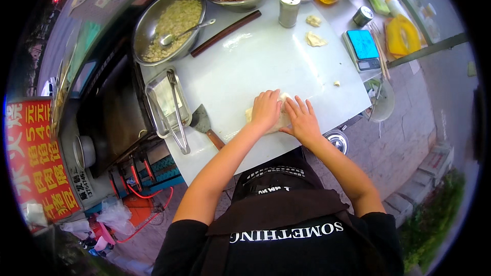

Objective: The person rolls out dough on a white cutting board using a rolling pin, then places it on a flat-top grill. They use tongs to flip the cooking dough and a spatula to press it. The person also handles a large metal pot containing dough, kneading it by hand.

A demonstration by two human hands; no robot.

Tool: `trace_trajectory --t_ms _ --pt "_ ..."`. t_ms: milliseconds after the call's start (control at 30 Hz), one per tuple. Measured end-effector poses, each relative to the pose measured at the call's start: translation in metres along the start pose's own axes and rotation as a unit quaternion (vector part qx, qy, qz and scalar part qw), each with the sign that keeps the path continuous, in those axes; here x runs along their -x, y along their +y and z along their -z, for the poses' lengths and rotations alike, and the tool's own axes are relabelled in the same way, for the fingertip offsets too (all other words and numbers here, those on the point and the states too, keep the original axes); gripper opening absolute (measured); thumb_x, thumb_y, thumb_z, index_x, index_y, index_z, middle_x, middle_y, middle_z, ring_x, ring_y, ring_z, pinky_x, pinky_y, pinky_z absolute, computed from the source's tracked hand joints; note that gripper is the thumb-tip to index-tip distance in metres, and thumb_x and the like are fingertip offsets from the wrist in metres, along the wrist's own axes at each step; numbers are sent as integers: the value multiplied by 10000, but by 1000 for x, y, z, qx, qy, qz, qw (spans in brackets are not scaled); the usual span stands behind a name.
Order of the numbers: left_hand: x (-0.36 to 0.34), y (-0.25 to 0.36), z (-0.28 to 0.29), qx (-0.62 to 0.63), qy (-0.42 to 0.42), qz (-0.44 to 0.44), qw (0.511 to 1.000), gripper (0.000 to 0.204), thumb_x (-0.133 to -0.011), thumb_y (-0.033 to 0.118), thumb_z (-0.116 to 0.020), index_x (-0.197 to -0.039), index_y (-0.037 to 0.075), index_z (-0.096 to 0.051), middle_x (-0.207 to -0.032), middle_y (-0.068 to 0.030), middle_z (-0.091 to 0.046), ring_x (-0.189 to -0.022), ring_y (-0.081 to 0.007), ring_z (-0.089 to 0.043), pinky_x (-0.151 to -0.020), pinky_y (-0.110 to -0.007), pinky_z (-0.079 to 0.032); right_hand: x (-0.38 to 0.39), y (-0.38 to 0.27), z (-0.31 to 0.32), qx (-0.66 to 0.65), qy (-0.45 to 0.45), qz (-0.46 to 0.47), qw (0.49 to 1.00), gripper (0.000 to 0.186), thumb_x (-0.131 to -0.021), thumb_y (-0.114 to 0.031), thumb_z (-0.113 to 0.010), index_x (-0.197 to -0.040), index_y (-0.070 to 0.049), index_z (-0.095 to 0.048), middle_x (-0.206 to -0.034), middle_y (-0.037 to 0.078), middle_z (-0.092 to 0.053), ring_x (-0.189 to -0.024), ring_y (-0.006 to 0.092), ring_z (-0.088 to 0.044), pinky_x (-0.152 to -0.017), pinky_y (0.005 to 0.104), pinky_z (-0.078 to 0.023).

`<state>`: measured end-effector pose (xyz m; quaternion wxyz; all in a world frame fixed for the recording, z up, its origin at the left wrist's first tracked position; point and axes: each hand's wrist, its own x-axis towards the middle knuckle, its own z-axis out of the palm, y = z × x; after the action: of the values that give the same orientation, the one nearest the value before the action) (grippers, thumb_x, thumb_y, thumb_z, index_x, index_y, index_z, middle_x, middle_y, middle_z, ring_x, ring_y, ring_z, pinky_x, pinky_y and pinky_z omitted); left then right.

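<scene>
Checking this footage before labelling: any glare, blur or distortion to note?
Head view: glare patch on the white board near the dark rod; head view: greenery at lower right looks soft; head view: left hand and right hand fairly clear; head view: fisheye bends straight edges near the black rim.

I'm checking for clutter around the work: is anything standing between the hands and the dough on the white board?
Nothing visible is: the left hand and right hand are both at the dough. The scraper lies apart, off to the left.
</scene>
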<state>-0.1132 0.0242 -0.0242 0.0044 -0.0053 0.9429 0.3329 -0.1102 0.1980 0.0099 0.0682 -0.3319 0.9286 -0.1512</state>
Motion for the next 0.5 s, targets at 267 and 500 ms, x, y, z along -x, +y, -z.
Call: trace_trajectory --t_ms 267,500 --pt "-68 19 28 -56 -319 117 939 270 -739 234 -725 -951 81 -657 -899 -89 -678 -870 -262 -636 -836 -396 -457 -21 37 -14 -372 67 -230 897 777 -672 -201 -844 -1318 4 -466 -1152 167 -590 -973 296 -591 -841 380 -502" --pt "-34 -3 44 191 -284 32 939 164 -753 33 -664 -908 40 -611 -879 -88 -665 -835 -221 -623 -743 -324 -489 -30 20 -5 -205 -32 -121 971 701 -666 -280 -837 -1245 -26 -537 -1076 154 -608 -936 323 -602 -784 410 -500"
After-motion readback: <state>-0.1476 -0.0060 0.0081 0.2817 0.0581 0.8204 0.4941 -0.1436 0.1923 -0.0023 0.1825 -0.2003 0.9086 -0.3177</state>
